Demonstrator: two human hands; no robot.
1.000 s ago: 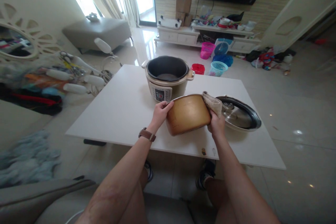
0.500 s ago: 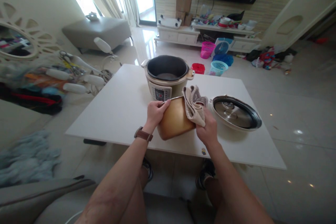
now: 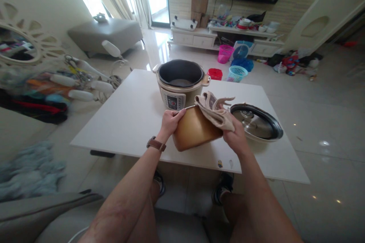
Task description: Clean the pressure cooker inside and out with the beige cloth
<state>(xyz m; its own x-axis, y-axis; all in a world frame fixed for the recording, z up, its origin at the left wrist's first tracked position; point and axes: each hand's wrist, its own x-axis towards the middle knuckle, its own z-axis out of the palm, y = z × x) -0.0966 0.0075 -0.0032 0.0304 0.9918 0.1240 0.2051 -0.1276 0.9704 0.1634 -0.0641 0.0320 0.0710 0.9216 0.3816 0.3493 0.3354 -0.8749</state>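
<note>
A gold-coloured inner pot (image 3: 195,129) is tilted on its side above the front of the white table (image 3: 119,121). My left hand (image 3: 171,121) grips its rim at the left, thumb on the outer wall. My right hand (image 3: 235,134) is closed on a beige and brown cloth (image 3: 215,112), which lies against the pot's upper right side; part of it hangs over the rim. The pot's inside faces away from me and is hidden. Just behind stands the electric cooker (image 3: 179,83), uncovered, with a dark interior and a front control panel.
The cooker's detached lid (image 3: 256,121) lies inner side up on the table at the right. Beyond the table, a red bin (image 3: 215,74), a light blue basket (image 3: 237,74) and a pink basket (image 3: 225,53) stand on the floor. A grey sofa (image 3: 51,216) is at lower left.
My right hand has moved right with the cloth across the pot's side, and a cloth end now sticks out to the right. My left hand keeps its hold on the rim.
</note>
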